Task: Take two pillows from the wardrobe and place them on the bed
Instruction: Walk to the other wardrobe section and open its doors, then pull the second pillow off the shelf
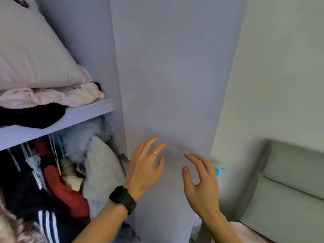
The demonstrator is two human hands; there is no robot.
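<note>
A large pale pink pillow (33, 50) lies tilted on the wardrobe's upper shelf (84, 111), on top of folded pale and black cloth. A grey cushion (101, 172) is stuffed among the clothes below the shelf. My left hand (145, 165), with a ring and a black watch, has straight fingers spread against the inside of the open wardrobe door (171, 76). Just to its right, my right hand (201, 179) hovers with relaxed fingers close to the same door. Neither hand holds anything. The bed's padded headboard (284, 181) shows at the lower right.
Hanging clothes (57, 183) in red, black and striped fabric fill the lower wardrobe. A metal hinge (124, 157) sits beside my left hand. A pale wall (280, 76) rises to the right of the door.
</note>
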